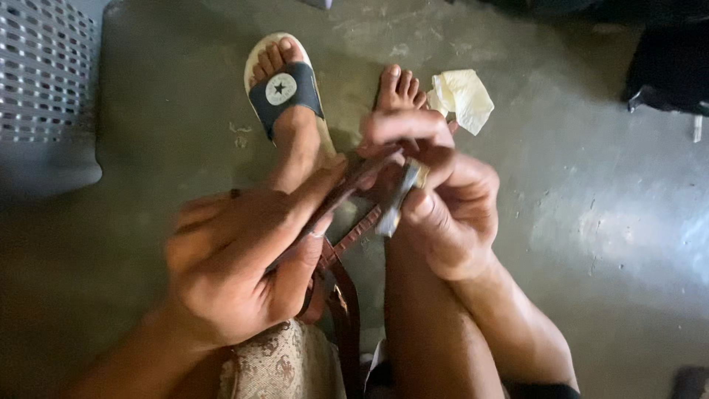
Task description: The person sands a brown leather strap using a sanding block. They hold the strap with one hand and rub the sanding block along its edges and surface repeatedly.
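Nearest the camera, the left hand [244,258] was wrapped around a brown leather strap [347,222], thumb pressed along its upper side and fingers curled beneath it. That strap ran from a patterned beige bag [284,366] at the bottom of the view up toward the other hand, held above the person's legs, with a stitched edge showing between the two hands. Just beyond, the right hand [443,207] was closed in a pinch on a small silvery metal piece [402,196], thumb and forefinger holding it against the strap; what kind of piece it was could not be told through the blur. Both hands were close together, nearly touching, over the right leg.

Beneath them lay a grey concrete floor [591,222]. One foot wore a cream slide sandal [284,85] with a dark band bearing a round star emblem; the other foot [399,89] was bare. A crumpled pale cloth [464,97] lay just beside the bare toes. A grey perforated plastic basket [44,74] stood at the far left, and something dark [668,66] sat at the upper right corner.
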